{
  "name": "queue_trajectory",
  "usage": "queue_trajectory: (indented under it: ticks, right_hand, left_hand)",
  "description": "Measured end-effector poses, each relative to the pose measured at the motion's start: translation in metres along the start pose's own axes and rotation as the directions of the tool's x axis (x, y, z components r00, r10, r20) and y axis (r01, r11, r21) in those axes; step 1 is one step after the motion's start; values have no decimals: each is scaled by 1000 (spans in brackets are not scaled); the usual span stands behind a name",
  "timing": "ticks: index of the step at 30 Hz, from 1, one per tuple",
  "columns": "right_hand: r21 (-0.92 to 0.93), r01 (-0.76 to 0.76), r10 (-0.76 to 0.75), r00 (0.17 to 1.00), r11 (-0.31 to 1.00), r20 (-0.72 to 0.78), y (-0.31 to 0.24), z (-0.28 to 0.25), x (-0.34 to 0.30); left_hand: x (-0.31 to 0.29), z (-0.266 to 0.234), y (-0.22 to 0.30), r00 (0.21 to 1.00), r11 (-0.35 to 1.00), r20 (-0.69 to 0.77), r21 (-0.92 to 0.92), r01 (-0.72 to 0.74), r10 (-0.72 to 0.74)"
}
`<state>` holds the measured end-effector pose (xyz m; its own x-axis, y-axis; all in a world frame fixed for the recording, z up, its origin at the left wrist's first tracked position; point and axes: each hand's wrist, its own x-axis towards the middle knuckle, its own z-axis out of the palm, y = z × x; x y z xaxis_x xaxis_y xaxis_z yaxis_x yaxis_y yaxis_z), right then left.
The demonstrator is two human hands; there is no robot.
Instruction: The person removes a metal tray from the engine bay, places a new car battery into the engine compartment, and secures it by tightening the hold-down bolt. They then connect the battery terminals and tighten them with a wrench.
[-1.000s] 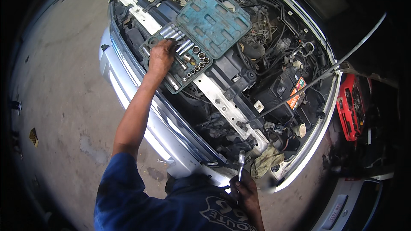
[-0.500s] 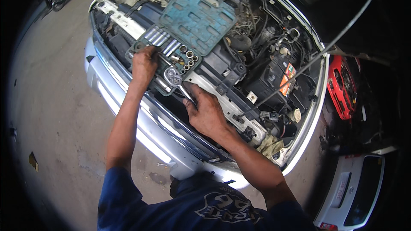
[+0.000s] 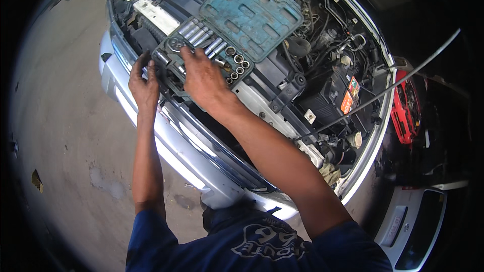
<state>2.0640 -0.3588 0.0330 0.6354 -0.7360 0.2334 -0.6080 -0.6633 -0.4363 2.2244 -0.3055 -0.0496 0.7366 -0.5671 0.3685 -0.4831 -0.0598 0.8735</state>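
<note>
A blue-green socket set case (image 3: 247, 15) lies unfolded across the car's front crossmember and engine bay. Long chrome sockets (image 3: 196, 31) and short round sockets (image 3: 238, 59) sit in its lower half. My right hand (image 3: 205, 78) reaches over that half, fingers bent at the ratchet wrench (image 3: 176, 45); the ratchet's head shows beyond the fingertips and its handle is mostly hidden. At the case's left edge, my left hand (image 3: 144, 86) has thumb and fingers curled around a small shiny piece, too covered to name. A dark socket (image 3: 162, 57) is beside that thumb.
The silver bumper (image 3: 181, 158) runs between me and the engine bay. A thin prop rod (image 3: 388, 90) slants up at the right. A battery (image 3: 330, 95) and a crumpled cloth (image 3: 330, 174) are in the bay's right side. Other vehicles stand farther right.
My right hand has carried the ratchet wrench left and forward onto the case. My left hand has drawn back to the case's left edge. The whole view has shifted slightly.
</note>
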Motion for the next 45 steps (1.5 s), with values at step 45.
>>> queue_trajectory:
  ticks: [45]
  right_hand:
    - [64, 8, 25, 863, 998, -505, -15, -99, -97]
  left_hand:
    - [-105, -134, 40, 741, 456, 434, -594, 663, -512]
